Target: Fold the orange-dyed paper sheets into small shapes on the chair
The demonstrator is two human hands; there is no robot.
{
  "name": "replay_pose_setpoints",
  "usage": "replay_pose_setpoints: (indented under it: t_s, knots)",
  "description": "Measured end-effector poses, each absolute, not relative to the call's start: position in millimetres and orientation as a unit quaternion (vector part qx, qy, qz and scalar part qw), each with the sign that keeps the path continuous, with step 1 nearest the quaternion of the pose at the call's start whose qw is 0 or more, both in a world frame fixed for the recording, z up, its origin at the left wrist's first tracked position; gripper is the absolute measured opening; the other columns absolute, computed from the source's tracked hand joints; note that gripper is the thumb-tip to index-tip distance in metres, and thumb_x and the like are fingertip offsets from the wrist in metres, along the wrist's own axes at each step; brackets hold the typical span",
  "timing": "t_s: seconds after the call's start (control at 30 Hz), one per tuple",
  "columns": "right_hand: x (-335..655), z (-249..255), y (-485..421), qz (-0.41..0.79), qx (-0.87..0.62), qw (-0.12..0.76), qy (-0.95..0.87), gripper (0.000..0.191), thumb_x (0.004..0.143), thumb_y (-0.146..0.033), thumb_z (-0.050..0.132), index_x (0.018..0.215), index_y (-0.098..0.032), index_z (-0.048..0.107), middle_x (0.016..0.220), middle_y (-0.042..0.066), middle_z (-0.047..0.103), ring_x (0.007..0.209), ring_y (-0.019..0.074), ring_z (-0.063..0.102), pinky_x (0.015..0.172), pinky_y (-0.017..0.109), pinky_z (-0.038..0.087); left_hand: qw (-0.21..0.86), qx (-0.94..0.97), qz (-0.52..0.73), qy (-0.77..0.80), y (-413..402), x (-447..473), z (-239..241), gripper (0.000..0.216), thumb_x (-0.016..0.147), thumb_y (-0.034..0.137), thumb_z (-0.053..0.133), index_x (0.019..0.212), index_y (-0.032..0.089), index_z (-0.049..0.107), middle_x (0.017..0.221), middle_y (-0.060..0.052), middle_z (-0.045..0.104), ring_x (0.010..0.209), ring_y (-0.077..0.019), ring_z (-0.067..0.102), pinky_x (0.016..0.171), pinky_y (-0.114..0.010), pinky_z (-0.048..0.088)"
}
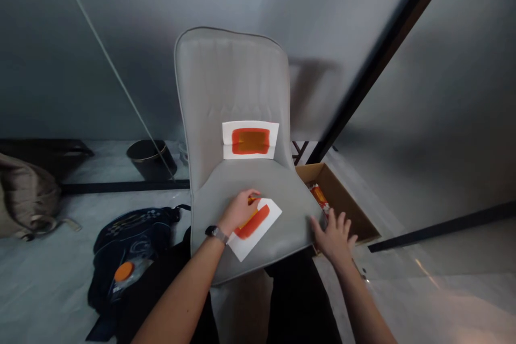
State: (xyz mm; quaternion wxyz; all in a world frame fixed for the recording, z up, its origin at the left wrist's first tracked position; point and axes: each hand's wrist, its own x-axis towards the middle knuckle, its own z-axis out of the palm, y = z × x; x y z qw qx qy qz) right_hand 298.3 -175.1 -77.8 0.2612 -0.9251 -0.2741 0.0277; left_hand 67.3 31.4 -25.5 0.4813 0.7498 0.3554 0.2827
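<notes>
A grey padded chair [226, 91] stands in front of me. A white packet with an orange panel [250, 140] leans upright against its backrest. A second white and orange packet [256, 227] lies on the seat. My left hand [238, 210], with a watch on the wrist, rests on that packet's upper left end, fingers curled over it. My right hand [334, 235] hangs open, fingers spread, at the seat's right edge above a cardboard box [342, 201].
The cardboard box on the floor to the right holds an orange packet [320, 195]. A dark backpack [129, 242] with an orange disc lies left of the chair. A black bin [150, 158] and a beige bag [24, 196] sit further left. A glass wall stands behind.
</notes>
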Motion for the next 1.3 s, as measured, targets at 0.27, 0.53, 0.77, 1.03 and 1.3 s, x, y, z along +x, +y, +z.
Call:
replay_pose_setpoints:
  t_s: [0.27,0.53,0.77,1.03,1.3]
  knots:
    - [264,-28,-83,0.366,-0.658,0.598,-0.274,0.070,0.087,-0.066,0.064,0.140,-0.021,0.059,0.127,0.016,0.072,0.091,0.0279,0.076,0.067,0.036,0.061,0.522,0.658,0.362,0.405,55,53,-19,0.025,0.088,0.038,0.067,0.104,0.019,0.067,0.103,-0.009,0.074,0.094,-0.0208,0.072,0.079,-0.030,0.057]
    - [241,-33,-20,0.403,-0.647,0.508,-0.402,0.040,0.083,-0.056,0.073,0.090,-0.017,0.080,0.094,0.009,0.081,0.087,0.0263,0.076,0.075,0.034,0.060,0.444,0.732,0.289,0.429,33,48,-35,0.010,0.087,0.016,0.065,0.096,0.018,0.068,0.094,-0.005,0.075,0.086,-0.0183,0.072,0.080,-0.030,0.058]
    - [244,-69,-25,0.261,-0.683,0.459,-0.505,0.032,0.089,-0.043,0.063,0.099,-0.018,0.081,0.098,0.011,0.081,0.087,0.0282,0.076,0.083,0.043,0.061,0.325,0.830,0.189,0.412,21,48,-40,0.023,0.090,0.017,0.067,0.110,0.021,0.077,0.106,-0.008,0.074,0.103,-0.0254,0.067,0.100,-0.041,0.050]
    - [260,-76,-45,0.133,-0.630,0.368,-0.671,0.030,0.093,-0.019,0.058,0.111,-0.028,0.081,0.121,0.005,0.077,0.121,0.0282,0.068,0.109,0.054,0.049,0.130,0.906,0.095,0.392,12,49,-26,0.035,0.101,0.034,0.056,0.133,0.026,0.071,0.118,-0.012,0.063,0.111,-0.0313,0.056,0.099,-0.046,0.046]
    - [253,-89,-55,0.059,-0.579,0.324,-0.746,0.041,0.096,-0.015,0.054,0.129,-0.027,0.073,0.137,0.006,0.069,0.133,0.0252,0.062,0.115,0.054,0.047,0.104,0.904,0.109,0.401,9,46,-39,0.042,0.106,0.043,0.046,0.143,0.030,0.062,0.152,-0.012,0.050,0.139,-0.0351,0.041,0.115,-0.056,0.033]
